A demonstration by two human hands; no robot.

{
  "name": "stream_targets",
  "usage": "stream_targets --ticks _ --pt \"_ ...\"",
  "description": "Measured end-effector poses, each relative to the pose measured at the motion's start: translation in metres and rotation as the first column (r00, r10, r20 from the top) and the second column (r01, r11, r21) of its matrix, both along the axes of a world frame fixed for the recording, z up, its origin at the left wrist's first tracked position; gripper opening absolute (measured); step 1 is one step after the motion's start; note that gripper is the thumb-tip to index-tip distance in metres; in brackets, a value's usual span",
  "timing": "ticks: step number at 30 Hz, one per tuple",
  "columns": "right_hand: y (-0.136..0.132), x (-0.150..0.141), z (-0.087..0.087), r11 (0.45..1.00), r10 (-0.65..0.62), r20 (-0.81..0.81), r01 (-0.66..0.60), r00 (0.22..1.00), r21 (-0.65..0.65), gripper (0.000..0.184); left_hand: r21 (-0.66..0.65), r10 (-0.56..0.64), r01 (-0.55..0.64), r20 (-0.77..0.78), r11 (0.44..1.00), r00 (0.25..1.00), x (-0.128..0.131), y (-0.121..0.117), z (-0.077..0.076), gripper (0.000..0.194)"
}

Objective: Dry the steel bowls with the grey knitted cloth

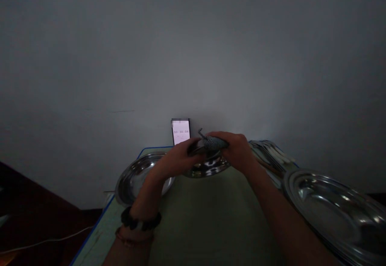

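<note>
My left hand [179, 157] and my right hand [237, 147] are close together above the table, fingers curled inward. Between them is a grey patterned cloth [212, 142], bunched up, with a thin loop or end sticking up from it. My right hand grips the cloth. A dark, shiny piece shows beside my left fingers; its kind is blurred and partly hidden. Just beneath the hands lies a shiny metal basin [205, 172], mostly covered by them. Another metal basin [129, 181] sits left, partly behind my left forearm.
A phone [181, 131] showing a timer leans against the grey wall [193, 56]. On the right are a large metal basin [328, 213] and several long utensils [268, 153]. The green table [211, 225] has a blue edge. A white cable [48, 240] runs at lower left.
</note>
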State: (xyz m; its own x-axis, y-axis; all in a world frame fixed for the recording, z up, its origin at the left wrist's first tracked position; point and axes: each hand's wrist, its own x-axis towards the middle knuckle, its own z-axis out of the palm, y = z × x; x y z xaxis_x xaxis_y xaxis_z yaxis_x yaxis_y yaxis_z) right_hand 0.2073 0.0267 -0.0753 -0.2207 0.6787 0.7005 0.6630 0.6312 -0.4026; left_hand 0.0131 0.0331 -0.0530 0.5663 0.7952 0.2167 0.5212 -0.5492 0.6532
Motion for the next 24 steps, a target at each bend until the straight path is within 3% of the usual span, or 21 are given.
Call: stream_targets --ticks 6,12,19,24 --pt "0.002 -0.007 -0.005 0.995 0.031 0.078 -0.038 0.996 0.088 0.056 0.041 0.092 -0.091 -0.021 0.995 0.996 0.004 0.003 -0.005 0.037" --pt "0.010 -0.001 -0.014 0.994 -0.046 -0.013 0.047 0.999 0.096 0.041 0.097 0.175 -0.178 0.039 0.979 0.984 0.013 0.008 -0.011 0.038" --pt "0.013 0.003 -0.019 0.992 -0.102 -0.133 0.110 0.986 0.056 0.036 0.027 0.189 -0.198 0.201 0.980 0.961 0.018 0.011 -0.018 0.037" --pt "0.011 0.001 -0.014 0.985 -0.158 -0.252 0.171 0.955 0.029 0.032 -0.125 0.218 -0.188 0.308 0.974 0.926 0.010 0.008 -0.006 0.034"
